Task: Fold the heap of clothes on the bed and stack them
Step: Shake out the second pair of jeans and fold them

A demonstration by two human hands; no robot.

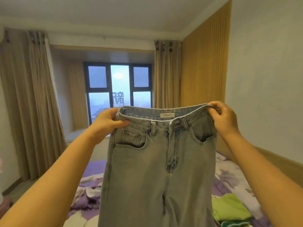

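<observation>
Right now the pair of faded grey-blue denim jeans [155, 161] hangs front-facing, held up in the air over the bed w/ purple floral bedding [232, 174], waistband at 12 o'clock, legs dropping to 6 o'clock and out of frame. Left hand [106, 122] pinches the waistband corner at approx 9 o'clock, thumb across the front, fingers curled behind. Right hand [224, 118] grips the opposite corner at 3 o'clock, fingers hooked over the rim.

Handling, as a guess: denim looks fairly heavy and stiffish for cloth, not slippery, not fragile; it should hang straight and keep a crease. Waistband is the thickest, firmest part, so the two corners are good holds; belt loops would do too. Legs prob swing if moved fast.

A folded lime-green cloth [229, 207] sits on the bed at 4 o'clock, w/ a rumpled purple-and-white clothes heap [88, 197] at 8 o'clock.
</observation>
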